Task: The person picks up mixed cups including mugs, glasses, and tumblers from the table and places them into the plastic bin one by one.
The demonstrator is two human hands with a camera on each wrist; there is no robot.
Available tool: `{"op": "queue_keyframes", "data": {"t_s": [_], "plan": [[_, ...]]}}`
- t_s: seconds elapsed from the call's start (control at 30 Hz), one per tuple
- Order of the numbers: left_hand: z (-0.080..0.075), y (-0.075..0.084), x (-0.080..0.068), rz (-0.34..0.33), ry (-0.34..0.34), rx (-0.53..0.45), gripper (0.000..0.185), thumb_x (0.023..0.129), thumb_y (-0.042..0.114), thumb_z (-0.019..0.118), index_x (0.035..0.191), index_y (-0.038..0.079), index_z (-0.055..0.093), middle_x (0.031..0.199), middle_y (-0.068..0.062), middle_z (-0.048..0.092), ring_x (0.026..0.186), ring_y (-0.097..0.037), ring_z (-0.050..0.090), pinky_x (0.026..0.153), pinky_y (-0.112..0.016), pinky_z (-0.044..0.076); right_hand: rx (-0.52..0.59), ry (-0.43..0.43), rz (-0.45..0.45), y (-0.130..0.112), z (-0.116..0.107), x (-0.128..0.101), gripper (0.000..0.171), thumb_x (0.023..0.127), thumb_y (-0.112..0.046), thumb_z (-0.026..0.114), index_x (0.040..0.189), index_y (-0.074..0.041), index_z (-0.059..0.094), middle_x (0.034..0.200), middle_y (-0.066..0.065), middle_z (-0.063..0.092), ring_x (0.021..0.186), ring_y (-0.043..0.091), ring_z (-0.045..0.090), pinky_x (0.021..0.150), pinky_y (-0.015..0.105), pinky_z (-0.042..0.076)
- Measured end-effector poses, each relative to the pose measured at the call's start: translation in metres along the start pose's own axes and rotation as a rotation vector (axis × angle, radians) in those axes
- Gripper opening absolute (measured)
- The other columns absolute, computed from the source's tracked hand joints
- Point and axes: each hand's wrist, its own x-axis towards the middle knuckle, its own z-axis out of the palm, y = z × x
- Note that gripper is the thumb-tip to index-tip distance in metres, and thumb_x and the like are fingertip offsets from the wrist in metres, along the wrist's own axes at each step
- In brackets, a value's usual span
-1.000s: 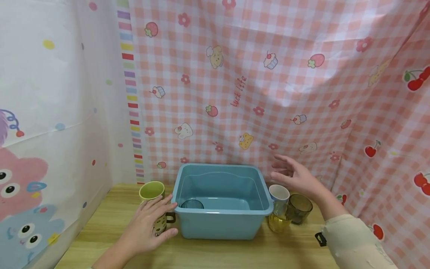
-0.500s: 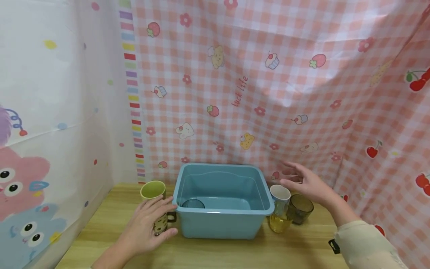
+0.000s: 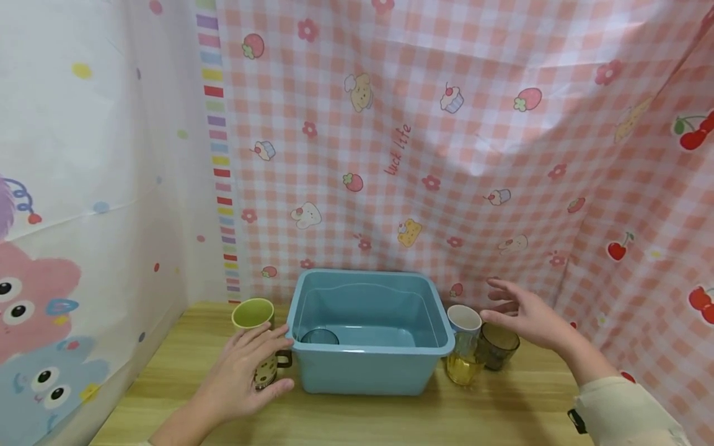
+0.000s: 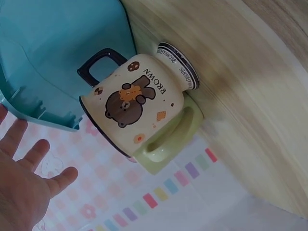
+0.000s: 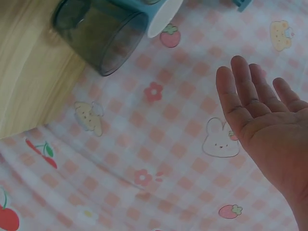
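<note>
My left hand (image 3: 240, 375) has its fingers spread at the left rim of a blue plastic tub (image 3: 368, 375); contact is unclear. It partly covers a cream mug with a brown bear (image 4: 127, 98). Behind that mug stands a green mug (image 3: 253, 313). A dark clear glass (image 3: 320, 337) sits inside the tub at the left. Over on the right, my right hand (image 3: 527, 314) hovers with nothing in it, above a smoky brown glass (image 3: 499, 347). Beside that glass are a white-lined cup (image 3: 464, 318) and a yellow-bottomed glass (image 3: 462, 370), close to the tub's right side.
Everything stands on a light wooden table (image 3: 385, 421). A pink checked curtain (image 3: 334, 148) hangs right behind the tub and continues along the right. To the left hangs a white cartoon curtain (image 3: 123, 235).
My right hand has moved right and lower, from beside the tub's back right corner to above the brown glass. My left hand and the vessels stay where they were.
</note>
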Motion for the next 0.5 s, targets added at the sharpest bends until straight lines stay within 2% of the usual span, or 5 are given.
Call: {"op": "queue_keyframes", "data": {"t_s": [0.13,0.27,0.5], "plan": [[0.001,-0.001,-0.001,0.02,-0.008,0.02,0.064,0.087,0.054,0.084,0.144,0.03,0.066,0.155,-0.002,0.064,0.139,-0.044,0.06,0.111,-0.075,0.042,-0.024,0.005,-0.005,0.009,0.001,-0.003,0.078,0.104,-0.035,0.072,0.165,-0.002,0.035,0.148,0.034,0.059,0.123,0.048,0.069,0.097,0.06,0.06],[0.001,-0.003,-0.001,0.024,-0.012,0.019,0.064,0.09,0.059,0.079,0.145,0.032,0.065,0.156,-0.001,0.063,0.139,-0.043,0.06,0.11,-0.075,0.042,-0.047,0.002,0.025,0.016,0.002,-0.005,0.081,0.103,-0.039,0.072,0.164,-0.001,0.035,0.148,0.034,0.058,0.122,0.047,0.069,0.095,0.058,0.061],[0.0,-0.002,0.0,0.016,-0.032,0.014,0.064,0.09,0.06,0.078,0.147,0.034,0.063,0.158,-0.001,0.061,0.14,-0.044,0.059,0.109,-0.078,0.042,-0.071,-0.035,0.084,0.024,0.004,-0.009,0.088,0.102,-0.048,0.072,0.165,-0.001,0.033,0.148,0.034,0.057,0.125,0.048,0.066,0.089,0.053,0.063]]}}
